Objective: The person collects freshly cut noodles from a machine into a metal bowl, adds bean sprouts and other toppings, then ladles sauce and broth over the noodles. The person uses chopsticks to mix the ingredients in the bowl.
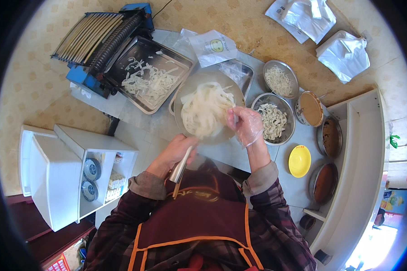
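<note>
A round, shallow metal vessel [235,135], blurred, holds wide pale noodles [203,108] in front of me. My left hand [181,152] grips a metal handle [178,171] at the vessel's near side; whether the two are joined is hidden. Wooden chopsticks [176,190] stick out below that hand. My right hand [246,124], in a clear plastic glove, has its curled fingertips at the right edge of the noodles. Whether it pinches any cannot be told. Close to its right, a steel bowl [290,130] contains pale chopped pieces [273,121].
A steel tray [146,106] with pale strips lies left, beside a blue-framed cutting machine [98,44]. At right are a bowl of bean sprouts [278,81], a bowl of tan sauce [310,108], two dark-filled basins [329,137] and a yellow bowl [299,161]. White shelving [357,135] borders them.
</note>
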{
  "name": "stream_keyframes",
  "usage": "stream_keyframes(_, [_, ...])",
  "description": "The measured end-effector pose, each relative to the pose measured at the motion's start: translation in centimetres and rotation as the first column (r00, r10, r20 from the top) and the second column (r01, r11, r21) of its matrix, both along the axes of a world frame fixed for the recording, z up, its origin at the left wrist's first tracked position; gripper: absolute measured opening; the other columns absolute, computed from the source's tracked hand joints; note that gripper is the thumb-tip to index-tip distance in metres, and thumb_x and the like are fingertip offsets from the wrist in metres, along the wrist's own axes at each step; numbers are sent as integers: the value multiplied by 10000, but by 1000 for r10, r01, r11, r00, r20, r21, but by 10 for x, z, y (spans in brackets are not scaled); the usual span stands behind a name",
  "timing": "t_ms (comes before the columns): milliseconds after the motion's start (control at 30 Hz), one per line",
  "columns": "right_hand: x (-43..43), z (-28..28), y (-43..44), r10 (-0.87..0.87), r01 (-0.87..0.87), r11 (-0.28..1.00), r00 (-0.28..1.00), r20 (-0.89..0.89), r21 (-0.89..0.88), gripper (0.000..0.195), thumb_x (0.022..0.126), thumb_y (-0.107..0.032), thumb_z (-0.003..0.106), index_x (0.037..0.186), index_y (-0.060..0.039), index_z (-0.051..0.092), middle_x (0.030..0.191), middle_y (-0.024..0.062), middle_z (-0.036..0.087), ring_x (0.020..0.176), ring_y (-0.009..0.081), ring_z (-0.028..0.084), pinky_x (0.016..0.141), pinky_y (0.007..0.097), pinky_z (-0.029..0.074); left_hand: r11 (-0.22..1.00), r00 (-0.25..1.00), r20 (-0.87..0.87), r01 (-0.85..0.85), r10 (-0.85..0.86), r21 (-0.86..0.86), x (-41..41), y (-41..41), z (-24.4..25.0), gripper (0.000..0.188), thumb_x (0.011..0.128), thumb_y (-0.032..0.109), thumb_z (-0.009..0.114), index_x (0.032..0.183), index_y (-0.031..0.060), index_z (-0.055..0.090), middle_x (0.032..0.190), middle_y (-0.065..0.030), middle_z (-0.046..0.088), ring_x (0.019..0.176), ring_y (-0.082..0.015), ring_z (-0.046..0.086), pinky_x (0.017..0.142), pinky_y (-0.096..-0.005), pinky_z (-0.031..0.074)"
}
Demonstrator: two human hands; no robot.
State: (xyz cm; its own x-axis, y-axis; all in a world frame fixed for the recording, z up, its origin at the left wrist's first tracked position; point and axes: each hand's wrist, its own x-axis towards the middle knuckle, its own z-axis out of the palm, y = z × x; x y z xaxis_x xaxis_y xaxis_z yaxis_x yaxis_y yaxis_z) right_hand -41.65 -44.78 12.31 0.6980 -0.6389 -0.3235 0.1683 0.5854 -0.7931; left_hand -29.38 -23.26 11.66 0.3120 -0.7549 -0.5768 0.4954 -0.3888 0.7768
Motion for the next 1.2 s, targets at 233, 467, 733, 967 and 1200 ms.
stream_keyframes(233, [-12,-7,-10,-46,-21,891,989,-138,-454,208,924,-143,645,806,17,707,728,75,657,625,155,591,579,280,476,997,998,-24,52,-51,52,-7,-8,-5,237,974,217,554,855,13,569,605,-43,557,428,-135,511,403,-283,394])
stream_keyframes(467, [11,2,2,-419,-247,-79,887,-193,-966,411,762,-191,812,1124,-17,722,1171,229,674,989,352,682,840,433,557,987,988,-10,153,-152,52,11,-25,-17,233,991,208,527,856,23,564,610,-36,546,431,-132,505,408,-284,402])
stream_keyframes(733, [61,-20,7,-537,-95,358,793,-288,-929,491,736,-186,810,1198,-70,691,1228,223,634,1082,396,647,926,447,537,956,950,-111,292,-291,-6,50,-52,-24,299,986,218,528,749,38,554,608,-38,542,442,-137,510,413,-288,394])
stream_keyframes(967, [28,25,1,-615,-389,120,693,-376,-913,146,808,-51,691,953,-29,698,940,191,693,888,376,669,773,459,547,947,938,-129,317,-320,-43,94,-65,-33,250,966,214,542,795,33,561,613,-42,541,449,-145,510,419,-304,397])
stream_keyframes(1200, [91,-32,7,-544,-463,-97,766,-343,-881,120,770,-11,649,870,-40,709,872,140,710,820,328,684,732,428,562,952,950,-99,302,-297,44,88,-62,-14,212,956,200,543,850,18,569,616,-53,540,438,-160,502,404,-306,407])
